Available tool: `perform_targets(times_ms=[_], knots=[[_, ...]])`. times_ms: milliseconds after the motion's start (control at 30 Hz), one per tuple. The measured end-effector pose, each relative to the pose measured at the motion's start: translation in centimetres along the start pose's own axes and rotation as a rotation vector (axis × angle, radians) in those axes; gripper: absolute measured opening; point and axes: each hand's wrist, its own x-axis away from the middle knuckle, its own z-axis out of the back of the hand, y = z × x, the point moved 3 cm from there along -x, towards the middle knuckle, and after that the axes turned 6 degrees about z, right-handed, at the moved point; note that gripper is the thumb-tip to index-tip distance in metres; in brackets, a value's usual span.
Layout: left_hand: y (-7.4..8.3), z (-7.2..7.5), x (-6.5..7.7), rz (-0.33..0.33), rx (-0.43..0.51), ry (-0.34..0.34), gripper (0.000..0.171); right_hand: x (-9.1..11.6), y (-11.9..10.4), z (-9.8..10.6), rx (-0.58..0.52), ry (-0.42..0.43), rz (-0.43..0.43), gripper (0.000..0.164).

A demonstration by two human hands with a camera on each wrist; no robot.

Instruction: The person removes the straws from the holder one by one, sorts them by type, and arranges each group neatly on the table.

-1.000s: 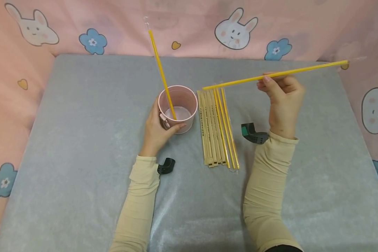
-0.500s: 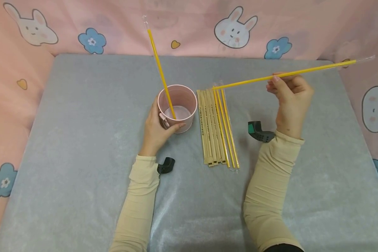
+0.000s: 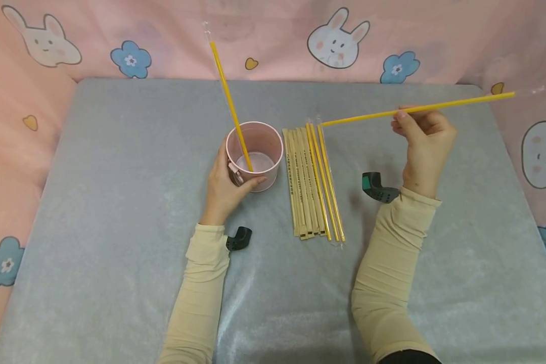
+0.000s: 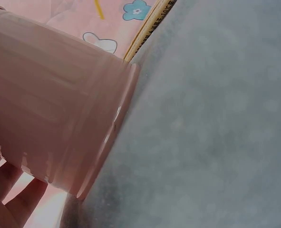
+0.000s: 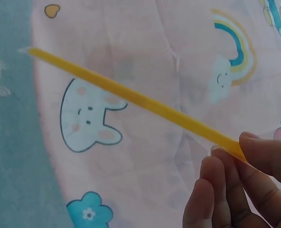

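Observation:
On the table stands a pink cup [image 3: 270,176] with a small handle, its mouth facing up. My left hand [image 3: 224,194] grips it from the left side, thumb across the front. A yellow straw [image 3: 230,102] in a clear wrapper leans inside, its upper end slanting away to the left. My right hand [image 3: 427,139] pinches another wrapped yellow straw [image 3: 464,102] near its middle between thumb and fingertips. In the right wrist view this straw [image 5: 140,100] slants up from the fingers. The left wrist view shows the cup's side wall [image 4: 54,99] close up; its inside is hidden there.
Right of the cup lies a row of tan paper-wrapped straws [image 3: 303,182], with several wrapped yellow straws [image 3: 330,179] along its right side. A grey cloth [image 3: 118,202] covers the table. Pink printed curtains [image 3: 273,40] hang behind and at the sides.
My right hand has moved to the right, carrying the pinched straw away from above the row of straws. The left hand and cup have stayed in place.

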Motion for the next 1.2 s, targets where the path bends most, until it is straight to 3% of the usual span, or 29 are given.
perform_targets(times_ms=[400, 833, 1200], knots=[[-0.1, 0.0, 0.0, 0.001, 0.004, 0.003, 0.101, -0.2, 1.0, 0.3, 0.166, 0.023, -0.008, 0.004], [-0.1, 0.0, 0.0, -0.007, -0.010, 0.001, 0.102, -0.5, 1.0, 0.9, 0.165, 0.044, 0.012, 0.003], [-0.1, 0.0, 0.0, -0.012, -0.005, 0.002, 0.101, -0.5, 1.8, 0.3, 0.243, -0.052, -0.003, 0.009]])
